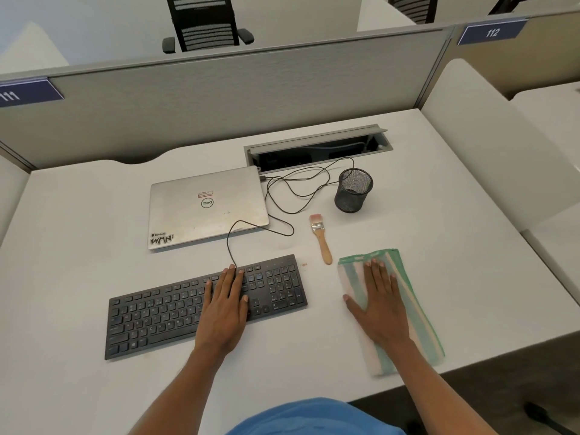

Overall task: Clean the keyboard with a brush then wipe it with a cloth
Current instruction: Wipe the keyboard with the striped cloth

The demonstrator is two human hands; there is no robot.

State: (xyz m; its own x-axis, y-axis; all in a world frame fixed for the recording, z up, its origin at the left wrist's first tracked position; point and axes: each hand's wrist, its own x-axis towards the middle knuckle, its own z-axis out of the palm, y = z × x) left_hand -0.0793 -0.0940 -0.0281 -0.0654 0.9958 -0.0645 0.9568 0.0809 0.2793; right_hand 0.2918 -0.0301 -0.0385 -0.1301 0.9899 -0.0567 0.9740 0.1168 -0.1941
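A black wired keyboard (157,312) lies flat on the white desk (78,246) in front of me. My left hand (224,306) rests flat on its right-middle keys, fingers spread. A small brush (320,238) with a wooden handle lies on the desk beyond and between my hands, bristles pointing away, touched by neither hand. To the right, a folded green-and-white striped cloth (414,312) lies near the desk's front edge. My right hand (378,304) lies palm down on it, fingers straight and apart.
A closed silver laptop (207,205) sits behind the keyboard, its thin black cable (282,215) looping across the desk. A black mesh pen cup (353,189) stands behind the brush. An open cable tray (317,149) is set into the desk. Grey partitions surround the desk.
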